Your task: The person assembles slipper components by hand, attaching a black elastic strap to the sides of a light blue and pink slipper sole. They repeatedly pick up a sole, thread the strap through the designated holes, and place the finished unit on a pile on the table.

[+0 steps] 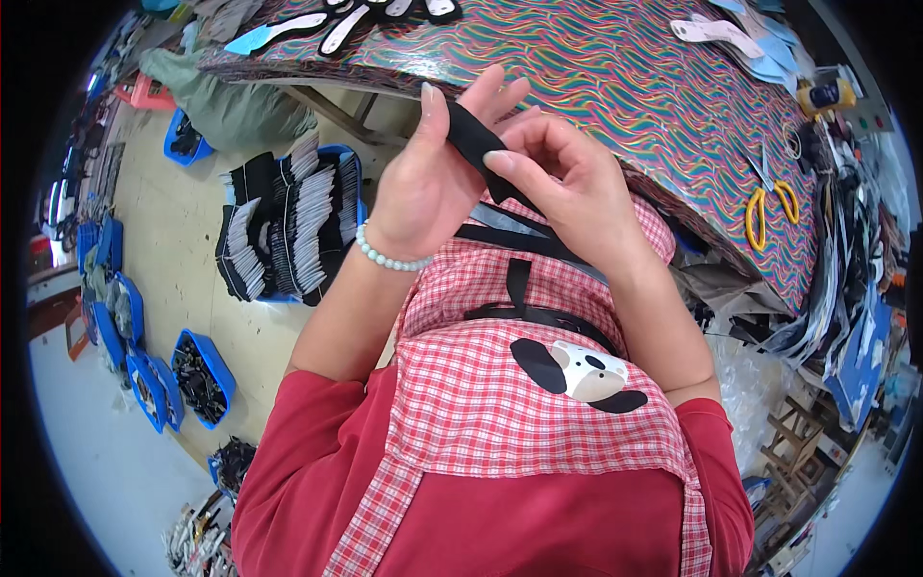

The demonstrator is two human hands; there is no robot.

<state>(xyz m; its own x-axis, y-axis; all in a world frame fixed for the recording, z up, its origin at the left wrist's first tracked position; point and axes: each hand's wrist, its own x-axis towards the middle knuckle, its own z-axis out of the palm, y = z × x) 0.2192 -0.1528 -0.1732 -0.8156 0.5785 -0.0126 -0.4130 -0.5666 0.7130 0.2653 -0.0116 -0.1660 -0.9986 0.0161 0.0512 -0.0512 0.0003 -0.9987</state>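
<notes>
Lying farthest left among these, a small blue basket (181, 358) of dark pieces sits on the floor; right of it, stacked black and grey pieces (312, 226) fill a larger blue basket (361, 207). Your left hand (423, 183) is palm up, thumb raised and fingers extended, with the black strip (475, 144) lying across it. Your right hand (574, 183) pinches that strip, thumb pressed on its face and fingers curled, just beside your left palm. Beyond stretches the wavy-patterned tabletop (625, 96), where yellow-handled scissors (770, 186) lie to your right, well apart from your hands.
</notes>
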